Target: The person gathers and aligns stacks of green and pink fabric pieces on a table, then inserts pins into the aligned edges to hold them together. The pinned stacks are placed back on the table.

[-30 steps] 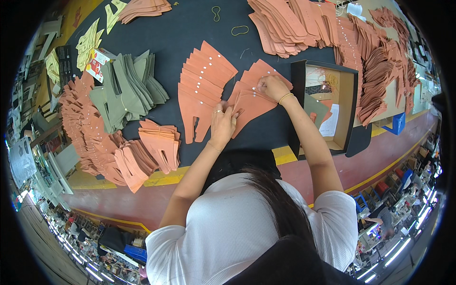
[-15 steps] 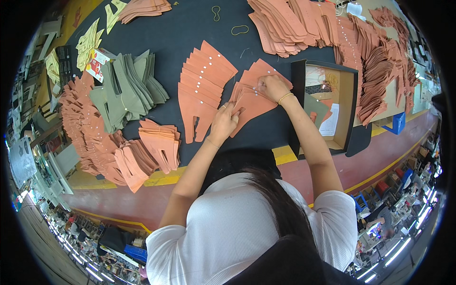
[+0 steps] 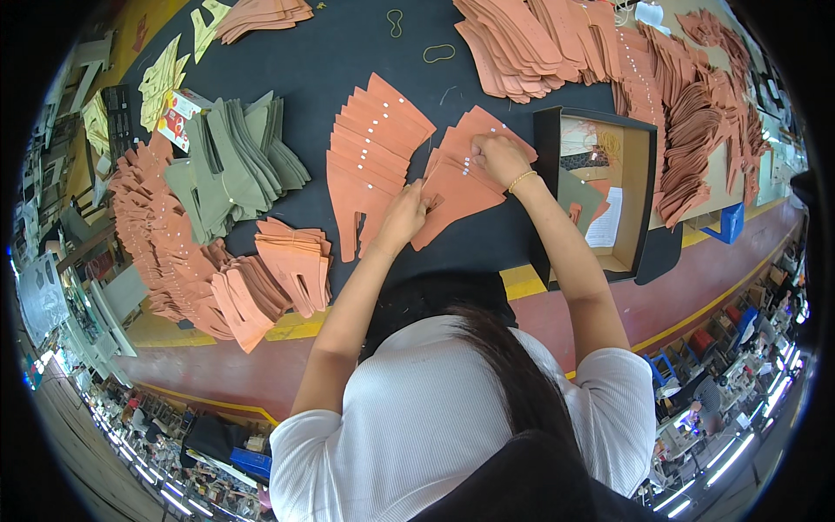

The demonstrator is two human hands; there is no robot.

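A fan of overlapping salmon-coloured cut pieces (image 3: 465,187), flat and leather-like, lies in front of me, with small white stickers in a row. My left hand (image 3: 406,215) is closed on the left edge of these pieces, near their slotted end. Over their upper right part is my right hand (image 3: 500,160), fingers pinched together beside the sticker row; what is between its fingertips is too small to make out. Just left lies a second fan of salmon pieces (image 3: 374,148), spread in steps, each with a white sticker.
An open black box (image 3: 639,209) with papers and thread stands at the right. Green cut pieces (image 3: 230,161) are stacked at the left, near salmon bundles (image 3: 291,261). More salmon stacks (image 3: 513,52) lie at the back right. Two rubber bands (image 3: 439,54) rest on the dark table (image 3: 348,39).
My left hand has shifted slightly left, and the near end of the right fan has moved a little left too. My right hand has barely moved.
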